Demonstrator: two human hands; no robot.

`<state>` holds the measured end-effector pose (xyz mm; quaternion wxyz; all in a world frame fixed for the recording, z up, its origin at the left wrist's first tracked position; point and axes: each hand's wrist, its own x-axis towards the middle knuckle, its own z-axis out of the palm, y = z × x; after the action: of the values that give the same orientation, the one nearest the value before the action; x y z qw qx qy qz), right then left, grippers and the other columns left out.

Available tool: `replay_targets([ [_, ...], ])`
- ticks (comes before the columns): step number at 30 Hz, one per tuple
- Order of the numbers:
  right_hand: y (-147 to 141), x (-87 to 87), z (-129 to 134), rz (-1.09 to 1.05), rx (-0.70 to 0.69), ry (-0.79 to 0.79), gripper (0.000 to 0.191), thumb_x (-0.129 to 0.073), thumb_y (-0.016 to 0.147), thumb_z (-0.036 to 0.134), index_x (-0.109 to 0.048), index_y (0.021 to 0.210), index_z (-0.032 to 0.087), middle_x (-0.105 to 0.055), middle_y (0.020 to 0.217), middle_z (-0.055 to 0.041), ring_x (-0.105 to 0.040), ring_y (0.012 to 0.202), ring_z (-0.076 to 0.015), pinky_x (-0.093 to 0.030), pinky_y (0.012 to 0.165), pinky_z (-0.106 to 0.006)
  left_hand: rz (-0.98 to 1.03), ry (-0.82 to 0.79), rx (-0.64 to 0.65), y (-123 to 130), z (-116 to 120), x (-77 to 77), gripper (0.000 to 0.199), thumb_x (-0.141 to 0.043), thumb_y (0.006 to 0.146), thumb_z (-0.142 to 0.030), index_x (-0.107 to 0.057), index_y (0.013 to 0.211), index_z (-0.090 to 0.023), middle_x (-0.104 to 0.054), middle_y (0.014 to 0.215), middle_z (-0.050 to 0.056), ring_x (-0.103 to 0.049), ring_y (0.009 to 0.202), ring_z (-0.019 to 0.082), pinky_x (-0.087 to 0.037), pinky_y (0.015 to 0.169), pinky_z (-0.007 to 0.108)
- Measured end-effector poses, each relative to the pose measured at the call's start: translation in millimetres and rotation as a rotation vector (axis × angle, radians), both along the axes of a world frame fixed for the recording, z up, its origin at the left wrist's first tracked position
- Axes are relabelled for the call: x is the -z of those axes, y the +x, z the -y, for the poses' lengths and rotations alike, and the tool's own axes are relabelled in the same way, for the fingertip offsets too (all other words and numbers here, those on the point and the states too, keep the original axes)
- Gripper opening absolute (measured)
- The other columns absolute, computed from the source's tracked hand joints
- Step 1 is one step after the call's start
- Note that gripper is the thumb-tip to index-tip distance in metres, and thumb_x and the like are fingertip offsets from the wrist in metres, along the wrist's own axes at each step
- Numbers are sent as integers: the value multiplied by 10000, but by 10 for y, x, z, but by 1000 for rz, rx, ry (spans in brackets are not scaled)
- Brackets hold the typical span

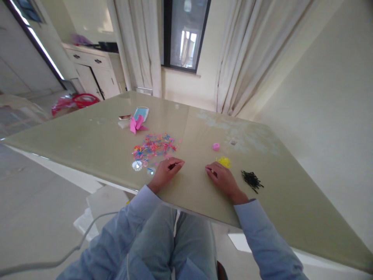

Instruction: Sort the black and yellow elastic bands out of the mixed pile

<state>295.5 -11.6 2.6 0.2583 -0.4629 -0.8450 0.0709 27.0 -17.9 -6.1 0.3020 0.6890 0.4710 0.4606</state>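
Observation:
My left hand point(167, 171) rests at the table's near side, fingers curled and pressed together; whatever they hold, if anything, is too small to make out. It is beside a spread pile of small multicoloured pieces point(154, 146). A round clear disc point(137, 165) lies left of it. My right hand point(223, 178) is also closed, thumb against fingers, and its contents cannot be made out. A small yellow pile point(224, 161) touches or nearly touches its far side. Behind that sits a pink ring-like piece point(216, 146). Black thin pieces point(252, 181) lie in a heap to the right.
On the greenish table point(186, 194), a pink folded paper point(137, 124), a blue mask point(141, 113) and a small packet point(125, 117) lie at the back left. Curtains and a window stand behind. A grey cable point(75, 249) runs at the lower left.

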Motion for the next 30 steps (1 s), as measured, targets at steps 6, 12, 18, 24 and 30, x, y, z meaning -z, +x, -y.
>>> replay_targets([
  [6,-90,20,42,-6,-138,-96,266,-466,986,317,-699,937,196,-679,894,-82,-629,822,-191,-492,747,-312,-196,-11,-265,-499,-166,-47,299,-527,864,-358,-752,910,-165,-714,822,48,-591,668,168,-473,640,285],
  [12,-95,28,45,-9,-126,-103,260,-475,977,316,-705,934,203,-676,888,-77,-629,799,-186,-495,725,-314,-615,-11,-392,-875,-541,-212,290,-558,792,-207,-783,971,-175,-697,1001,130,-647,877,256,-515,806,348],
  [18,-110,34,48,-39,-110,-113,259,-480,973,316,-702,911,201,-670,868,-71,-624,788,-184,-489,714,-310,-743,-40,-316,-933,-728,-229,237,-615,798,-301,-798,925,-221,-645,1052,140,-626,826,249,-513,782,371],
  [24,-111,36,42,-49,-104,-126,260,-482,973,327,-698,903,200,-669,856,-70,-623,787,-188,-487,710,-315,-813,-33,-298,-952,-811,-206,232,-606,802,-298,-798,895,-207,-653,1016,146,-623,871,258,-498,781,348],
  [30,-111,33,39,-50,-101,-134,259,-491,972,341,-696,899,201,-667,847,-68,-615,765,-189,-478,699,-321,-698,15,-298,-1062,-858,-222,268,-564,795,-293,-792,873,-175,-705,881,102,-623,831,230,-505,775,315],
])
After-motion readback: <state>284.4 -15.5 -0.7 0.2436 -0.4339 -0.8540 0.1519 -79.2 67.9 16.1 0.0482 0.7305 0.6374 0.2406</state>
